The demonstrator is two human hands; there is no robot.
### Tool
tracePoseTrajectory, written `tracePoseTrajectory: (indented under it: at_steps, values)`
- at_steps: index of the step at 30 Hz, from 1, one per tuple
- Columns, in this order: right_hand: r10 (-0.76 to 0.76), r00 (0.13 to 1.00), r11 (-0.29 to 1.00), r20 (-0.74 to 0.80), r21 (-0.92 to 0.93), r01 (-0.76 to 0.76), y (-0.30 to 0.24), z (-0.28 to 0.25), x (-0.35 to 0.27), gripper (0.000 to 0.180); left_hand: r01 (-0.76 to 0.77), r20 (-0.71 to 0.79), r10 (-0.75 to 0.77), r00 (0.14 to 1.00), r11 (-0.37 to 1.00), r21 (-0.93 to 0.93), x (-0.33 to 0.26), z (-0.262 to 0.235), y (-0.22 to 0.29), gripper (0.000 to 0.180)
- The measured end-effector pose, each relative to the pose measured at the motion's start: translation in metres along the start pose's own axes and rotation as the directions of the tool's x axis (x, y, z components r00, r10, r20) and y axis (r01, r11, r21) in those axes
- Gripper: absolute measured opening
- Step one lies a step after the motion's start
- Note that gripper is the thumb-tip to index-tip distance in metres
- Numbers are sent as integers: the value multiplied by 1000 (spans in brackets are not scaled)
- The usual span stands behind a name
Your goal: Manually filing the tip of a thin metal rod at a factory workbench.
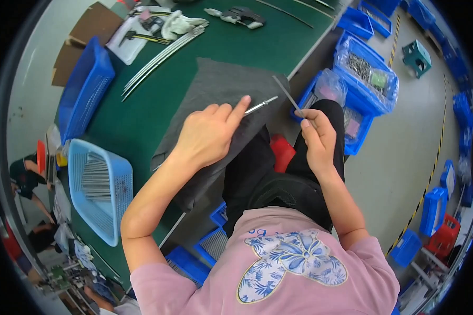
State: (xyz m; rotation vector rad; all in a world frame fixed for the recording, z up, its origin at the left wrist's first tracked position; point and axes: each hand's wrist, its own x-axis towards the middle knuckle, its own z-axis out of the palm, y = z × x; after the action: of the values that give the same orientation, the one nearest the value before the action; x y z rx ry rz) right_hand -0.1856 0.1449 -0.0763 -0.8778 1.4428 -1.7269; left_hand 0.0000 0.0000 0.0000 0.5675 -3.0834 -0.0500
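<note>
A grey cloth (207, 79) is spread over the near edge of the green table and hangs toward my lap. On it lies a thin shiny metal rod (261, 104) with a small collar near its tip. My left hand (207, 134) rests over this rod, index finger stretched along it and the other fingers curled; the rod's middle is hidden beneath the hand. To the right, my right hand (318, 134) pinches a slim, flat grey metal strip (285, 92) between thumb and fingers, its free end slanting up left, apart from the rod.
Several long metal rods (165, 60) lie on the green table (236, 47) beside a white glove (180, 25) and a caliper (236, 17). A light-blue basket (122, 184) of rods stands left. Blue bins (365, 131) with metal parts are right of my leg. People work at far left.
</note>
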Motion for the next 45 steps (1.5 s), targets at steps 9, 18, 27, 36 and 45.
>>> tracePoseTrajectory:
  at_steps: [9,18,27,36,45]
  values:
    - [-120,991,972,-62,-210,104,10,11,-15,12,46,-249,-111,962,966,-253,19,2,14,26]
    - [2,998,971,-66,-239,-18,-2,19,-13,5,41,-369,-262,892,859,-511,37,23,27,10]
    - [-87,995,944,-41,-322,69,-1,29,-10,5,7,-437,-292,851,837,-546,35,30,30,12]
    - [-101,994,911,-50,-405,72,0,33,-9,5,-7,-454,-346,821,789,-614,36,34,33,11]
    - [-264,964,801,-14,-560,211,9,37,-2,4,-21,-411,-338,847,751,-661,38,34,33,11]
